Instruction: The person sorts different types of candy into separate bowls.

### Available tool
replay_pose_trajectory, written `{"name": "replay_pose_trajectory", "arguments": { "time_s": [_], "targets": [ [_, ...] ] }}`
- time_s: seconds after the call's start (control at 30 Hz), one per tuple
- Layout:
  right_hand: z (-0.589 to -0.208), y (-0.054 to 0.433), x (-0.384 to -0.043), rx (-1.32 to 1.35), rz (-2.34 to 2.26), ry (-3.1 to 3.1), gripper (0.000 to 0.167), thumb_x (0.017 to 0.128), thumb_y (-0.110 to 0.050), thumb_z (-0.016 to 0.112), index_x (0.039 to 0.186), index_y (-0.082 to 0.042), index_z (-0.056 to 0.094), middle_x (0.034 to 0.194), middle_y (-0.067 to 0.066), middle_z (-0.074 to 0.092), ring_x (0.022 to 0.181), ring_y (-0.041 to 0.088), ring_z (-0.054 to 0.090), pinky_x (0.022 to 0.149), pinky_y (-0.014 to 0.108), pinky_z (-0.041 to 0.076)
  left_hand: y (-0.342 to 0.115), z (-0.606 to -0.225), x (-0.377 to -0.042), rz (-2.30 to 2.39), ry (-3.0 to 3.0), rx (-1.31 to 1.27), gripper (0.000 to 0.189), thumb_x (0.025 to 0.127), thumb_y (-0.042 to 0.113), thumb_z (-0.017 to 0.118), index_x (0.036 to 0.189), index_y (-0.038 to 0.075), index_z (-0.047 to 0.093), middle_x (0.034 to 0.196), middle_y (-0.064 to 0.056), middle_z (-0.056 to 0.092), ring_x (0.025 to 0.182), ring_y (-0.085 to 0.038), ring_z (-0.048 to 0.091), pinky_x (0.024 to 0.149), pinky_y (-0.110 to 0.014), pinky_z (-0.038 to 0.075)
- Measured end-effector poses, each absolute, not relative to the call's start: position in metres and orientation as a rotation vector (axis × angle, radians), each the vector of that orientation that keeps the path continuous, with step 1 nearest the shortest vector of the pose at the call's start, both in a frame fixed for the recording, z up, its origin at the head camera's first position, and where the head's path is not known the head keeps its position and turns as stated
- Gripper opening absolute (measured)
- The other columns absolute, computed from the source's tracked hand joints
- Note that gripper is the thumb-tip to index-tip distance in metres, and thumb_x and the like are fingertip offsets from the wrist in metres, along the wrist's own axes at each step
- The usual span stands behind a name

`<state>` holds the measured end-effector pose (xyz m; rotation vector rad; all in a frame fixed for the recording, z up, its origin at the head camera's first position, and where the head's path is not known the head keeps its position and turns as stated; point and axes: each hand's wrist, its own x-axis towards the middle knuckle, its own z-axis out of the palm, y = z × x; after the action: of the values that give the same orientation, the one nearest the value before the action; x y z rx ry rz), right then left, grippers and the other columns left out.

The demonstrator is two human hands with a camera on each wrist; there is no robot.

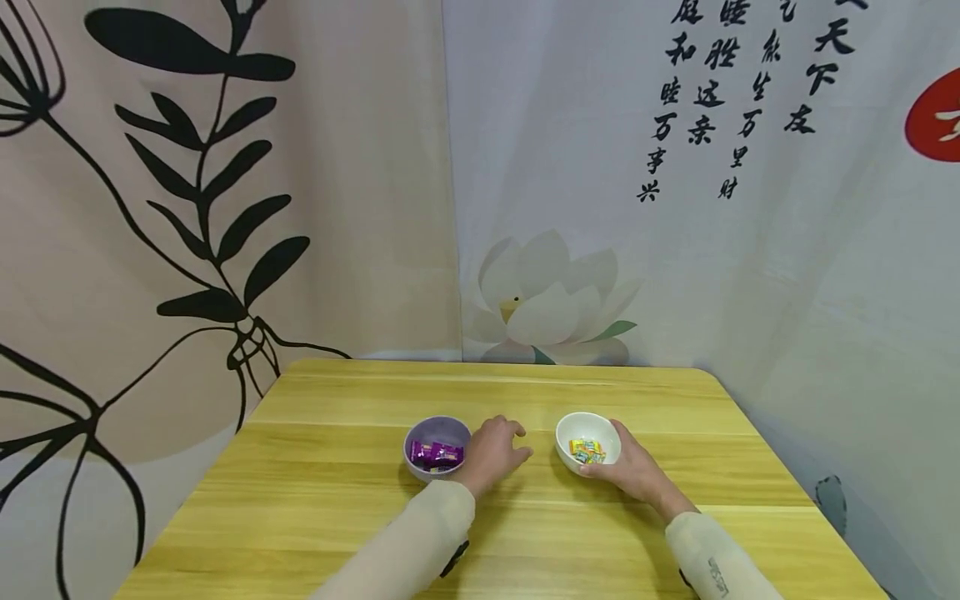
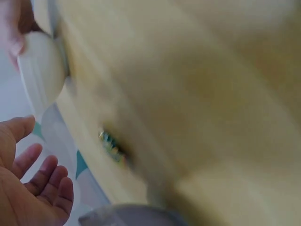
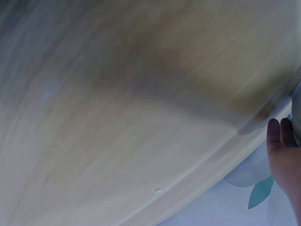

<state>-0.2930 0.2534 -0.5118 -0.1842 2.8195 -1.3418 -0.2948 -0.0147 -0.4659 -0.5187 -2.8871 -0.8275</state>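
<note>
My left hand [image 1: 491,454] is just right of a purple bowl [image 1: 427,427], its fingers loosely bent with nothing between them. Purple-wrapped candies [image 1: 437,455] lie in that bowl. With my right hand [image 1: 630,471] I hold a white bowl [image 1: 564,437] by its right side, thumb at the near rim. Yellow and green wrapped candies [image 1: 587,451] sit inside it. The left wrist view shows a small green-and-yellow wrapped candy [image 2: 112,145] on the table between the two bowls; my left hand hides that spot in the head view.
Both bowls stand on a light wooden table [image 1: 360,533]. Behind its far edge hangs a printed cloth [image 1: 375,208] with plants, a lotus and writing. The right wrist view is mostly blurred tabletop [image 3: 117,141].
</note>
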Motion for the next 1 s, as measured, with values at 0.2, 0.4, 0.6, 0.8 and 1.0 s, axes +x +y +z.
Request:
{"name": "replay_pose_trajectory", "arguments": {
  "time_s": [0.2, 0.4, 0.6, 0.8, 1.0],
  "targets": [
    [-0.511, 0.253, -0.292, -0.175, -1.343, 2.816, 0.11, 0.075, -0.044, 0.085, 0.153, -0.001, 0.02, 0.138, 0.02, 0.05, 0.121, 0.034, 0.05, 0.104, 0.055, 0.037, -0.014, -0.483, -0.277, -0.8, -2.804, -0.53, 0.032, 0.085, 0.027, 0.079, 0.109, 0.006, 0.073, 0.101, -0.008, 0.065, 0.095, -0.026, 0.061, 0.082, -0.041, 0.052],
    [-0.51, 0.252, -0.291, -0.169, -1.336, 2.814, 0.111, 0.075, -0.044, 0.085, 0.153, 0.0, 0.019, 0.139, 0.021, 0.048, 0.122, 0.034, 0.049, 0.104, 0.055, 0.037, -0.018, -0.502, -0.262, -0.791, -2.744, -0.509, 0.037, 0.084, 0.026, 0.078, 0.113, 0.004, 0.071, 0.104, -0.01, 0.064, 0.098, -0.027, 0.059, 0.085, -0.043, 0.049],
    [-0.508, 0.254, -0.291, -0.174, -1.343, 2.817, 0.11, 0.075, -0.044, 0.085, 0.153, -0.001, 0.02, 0.137, 0.02, 0.05, 0.121, 0.034, 0.05, 0.103, 0.055, 0.037, -0.024, -0.512, -0.252, -0.789, -2.739, -0.455, 0.046, 0.083, 0.026, 0.079, 0.118, -0.002, 0.066, 0.11, -0.016, 0.062, 0.102, -0.031, 0.059, 0.091, -0.047, 0.049],
    [-0.509, 0.253, -0.29, -0.156, -1.334, 2.802, 0.114, 0.075, -0.045, 0.085, 0.154, 0.001, 0.016, 0.141, 0.023, 0.046, 0.125, 0.038, 0.047, 0.106, 0.057, 0.035, -0.023, -0.517, -0.251, -0.857, -2.793, -0.369, 0.053, 0.084, 0.024, 0.077, 0.125, -0.003, 0.059, 0.119, -0.023, 0.058, 0.112, -0.039, 0.056, 0.095, -0.054, 0.046],
    [-0.509, 0.253, -0.29, -0.14, -1.35, 2.786, 0.115, 0.076, -0.045, 0.084, 0.155, 0.001, 0.014, 0.144, 0.023, 0.044, 0.127, 0.037, 0.045, 0.108, 0.058, 0.033, -0.022, -0.519, -0.253, -0.848, -2.84, -0.36, 0.053, 0.086, 0.022, 0.075, 0.129, -0.003, 0.056, 0.119, -0.024, 0.06, 0.111, -0.04, 0.055, 0.093, -0.056, 0.045]
  ]
}}
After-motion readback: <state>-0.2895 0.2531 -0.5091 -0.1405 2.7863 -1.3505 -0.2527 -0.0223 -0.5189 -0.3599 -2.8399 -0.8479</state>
